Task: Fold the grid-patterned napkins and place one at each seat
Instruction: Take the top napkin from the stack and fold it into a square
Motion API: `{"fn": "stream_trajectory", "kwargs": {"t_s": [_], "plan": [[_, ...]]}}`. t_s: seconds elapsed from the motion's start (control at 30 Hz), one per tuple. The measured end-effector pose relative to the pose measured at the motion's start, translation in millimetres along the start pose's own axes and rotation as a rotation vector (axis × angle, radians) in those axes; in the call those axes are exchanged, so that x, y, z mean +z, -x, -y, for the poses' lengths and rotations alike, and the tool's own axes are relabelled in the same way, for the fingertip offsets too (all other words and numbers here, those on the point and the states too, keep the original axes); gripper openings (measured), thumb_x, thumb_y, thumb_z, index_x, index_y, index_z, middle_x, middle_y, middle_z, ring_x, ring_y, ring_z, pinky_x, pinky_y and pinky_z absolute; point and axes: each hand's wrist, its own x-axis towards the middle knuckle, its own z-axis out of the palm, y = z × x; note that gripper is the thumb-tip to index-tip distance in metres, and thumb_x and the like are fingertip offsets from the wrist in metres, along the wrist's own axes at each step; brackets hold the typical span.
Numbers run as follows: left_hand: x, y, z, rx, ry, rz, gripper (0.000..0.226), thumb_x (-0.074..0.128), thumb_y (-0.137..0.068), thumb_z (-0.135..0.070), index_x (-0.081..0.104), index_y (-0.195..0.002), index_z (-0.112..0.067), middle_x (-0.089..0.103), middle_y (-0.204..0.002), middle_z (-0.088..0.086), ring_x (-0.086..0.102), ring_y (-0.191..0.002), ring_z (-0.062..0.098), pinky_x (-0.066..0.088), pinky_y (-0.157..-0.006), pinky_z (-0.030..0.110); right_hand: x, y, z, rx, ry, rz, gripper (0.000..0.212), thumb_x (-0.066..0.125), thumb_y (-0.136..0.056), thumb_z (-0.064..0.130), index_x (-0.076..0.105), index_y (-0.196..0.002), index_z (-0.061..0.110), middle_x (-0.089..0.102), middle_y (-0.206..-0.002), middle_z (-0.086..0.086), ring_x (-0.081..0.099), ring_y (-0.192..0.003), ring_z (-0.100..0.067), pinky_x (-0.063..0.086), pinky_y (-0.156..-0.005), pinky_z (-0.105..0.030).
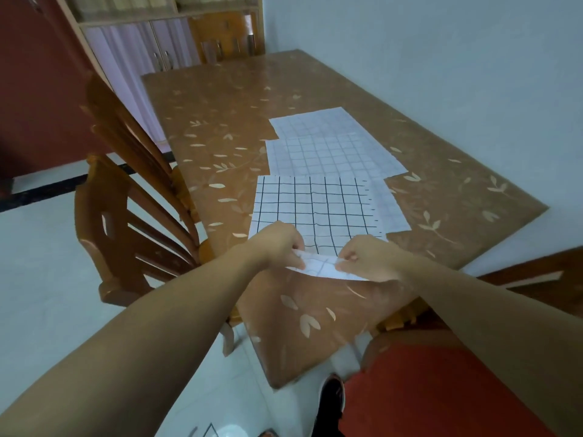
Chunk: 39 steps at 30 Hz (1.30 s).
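Both hands pinch the nearest napkin's (315,209) lifted near edge, left hand (279,244) and right hand (369,257) close together; white, black grid, lying on the bench (220,99) before two paler napkins (331,143).

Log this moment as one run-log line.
step: near edge raised | left hand: pinches front napkin | right hand: pinches front napkin | other napkins: flat on table

Probably a home dining room: table (220,121), wooden chair (126,200), cupboard (142,42).

Overlapping grid napkins (331,156) in a row, nearest edge upturned
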Motion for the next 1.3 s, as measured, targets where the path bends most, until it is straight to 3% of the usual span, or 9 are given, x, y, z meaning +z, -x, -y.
{"fn": "stream_trajectory", "kwargs": {"t_s": [0.27,0.47,0.63,0.73,0.83,0.93,1.07,1.17,1.3], "plan": [[38,9,14,-0.013,0.078,0.124,0.035,0.063,-0.09,-0.027,0.053,-0.061,-0.01,0.034,-0.056,0.0,0.035,-0.057,0.015,0.025,-0.052,0.027,51,0,-8,0.077,-0.121,-0.071,0.038,0.079,-0.072,0.02,0.044,-0.057,0.015,0.039,-0.06,0.006,0.036,-0.054,-0.011,0.027,-0.05,-0.021],[35,15,16,-0.07,0.287,0.12,0.038,0.067,-0.087,-0.033,0.066,-0.055,-0.014,0.04,-0.052,-0.003,0.037,-0.046,0.007,0.026,-0.048,0.02,42,6,-9,0.122,-0.165,0.1,0.049,0.071,-0.077,0.049,0.044,-0.053,0.016,0.033,-0.053,0.005,0.032,-0.048,-0.008,0.024,-0.054,-0.027],[7,17,12,-0.024,0.244,0.127,0.059,0.063,-0.092,-0.036,0.037,-0.041,-0.02,0.024,-0.047,-0.006,0.026,-0.047,0.011,0.024,-0.054,0.028,18,13,-6,0.082,-0.049,0.095,0.045,0.059,-0.082,0.024,0.022,-0.056,0.021,0.018,-0.054,0.005,0.017,-0.049,-0.013,0.013,-0.054,-0.031],[-12,18,8,0.034,0.255,0.02,0.056,0.066,-0.091,-0.031,0.029,-0.052,-0.016,0.022,-0.053,-0.001,0.024,-0.052,0.016,0.021,-0.053,0.029,2,13,2,0.062,0.016,-0.084,0.044,0.055,-0.082,0.016,0.021,-0.054,0.02,0.02,-0.052,0.005,0.019,-0.051,-0.014,0.015,-0.054,-0.03],[-32,19,6,-0.011,0.183,-0.08,0.041,0.071,-0.086,-0.029,0.052,-0.061,-0.001,0.037,-0.062,0.002,0.036,-0.063,0.018,0.028,-0.058,0.03,-19,12,11,0.046,-0.041,-0.302,0.046,0.054,-0.088,0.015,0.033,-0.048,0.025,0.032,-0.048,0.006,0.029,-0.05,-0.01,0.021,-0.051,-0.027],[-52,24,5,-0.064,0.034,-0.169,0.037,0.068,-0.085,-0.027,0.047,-0.061,-0.009,0.041,-0.061,0.001,0.044,-0.07,0.024,0.029,-0.058,0.03,-38,11,17,0.037,-0.009,-0.415,0.034,0.058,-0.089,0.017,0.052,-0.056,0.023,0.051,-0.059,0.008,0.05,-0.063,-0.014,0.035,-0.055,-0.024],[-78,26,3,-0.048,0.103,-0.388,0.033,0.07,-0.085,-0.023,0.054,-0.059,-0.01,0.051,-0.063,0.008,0.05,-0.072,0.034,0.036,-0.056,0.036,-61,10,23,0.048,0.073,-0.48,0.031,0.059,-0.089,0.023,0.047,-0.06,0.025,0.052,-0.062,0.007,0.053,-0.069,-0.019,0.041,-0.062,-0.033],[-91,22,7,-0.032,0.175,-0.527,0.044,0.067,-0.084,-0.018,0.039,-0.049,-0.021,0.038,-0.049,-0.003,0.04,-0.055,0.022,0.023,-0.048,0.03,-78,10,26,0.072,0.08,-0.532,0.028,0.056,-0.092,0.024,0.044,-0.066,0.027,0.051,-0.063,0.006,0.051,-0.065,-0.02,0.037,-0.056,-0.031],[-103,13,12,-0.011,0.215,-0.6,0.021,0.068,-0.085,-0.02,0.065,-0.063,-0.022,0.062,-0.062,-0.007,0.058,-0.064,0.017,0.042,-0.052,0.029,-99,3,28,0.111,0.101,-0.616,0.014,0.054,-0.091,0.025,0.051,-0.078,0.023,0.058,-0.071,0.004,0.056,-0.07,-0.022,0.04,-0.057,-0.032]]}}
